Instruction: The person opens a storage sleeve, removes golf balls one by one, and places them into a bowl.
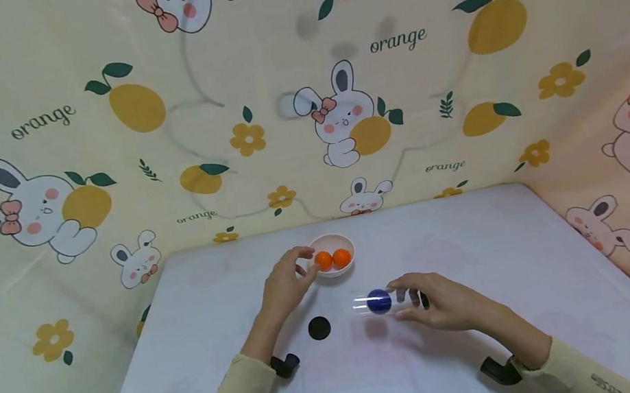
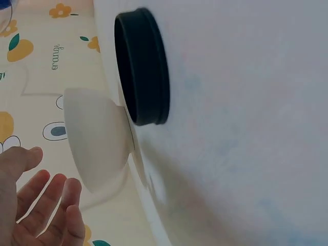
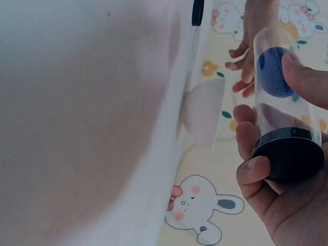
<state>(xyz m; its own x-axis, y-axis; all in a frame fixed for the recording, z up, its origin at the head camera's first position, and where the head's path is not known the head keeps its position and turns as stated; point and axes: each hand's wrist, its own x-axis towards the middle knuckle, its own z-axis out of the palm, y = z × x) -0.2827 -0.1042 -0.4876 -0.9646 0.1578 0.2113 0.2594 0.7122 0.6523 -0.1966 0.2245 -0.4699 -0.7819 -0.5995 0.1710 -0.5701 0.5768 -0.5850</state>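
My right hand (image 1: 448, 303) grips a clear tube (image 1: 361, 305) just above the table, lying roughly sideways in the head view. Inside the tube is a blue ball (image 3: 274, 72), and a black cap (image 3: 289, 156) covers the end toward my palm. At the left side of a white bowl (image 1: 332, 242) is my left hand (image 1: 287, 283), its fingers loosely bent and holding nothing. Whether those fingertips touch the rim is hard to tell. Two orange balls (image 1: 341, 258) sit in the bowl. A separate round black lid (image 2: 141, 66) lies on the table between my hands.
The white-covered table (image 1: 227, 267) meets a printed cloth backdrop (image 1: 265, 45) behind the bowl, with cloth on both sides too. A black wrist camera (image 1: 286, 366) sits at my left cuff and another (image 1: 501, 371) at my right.
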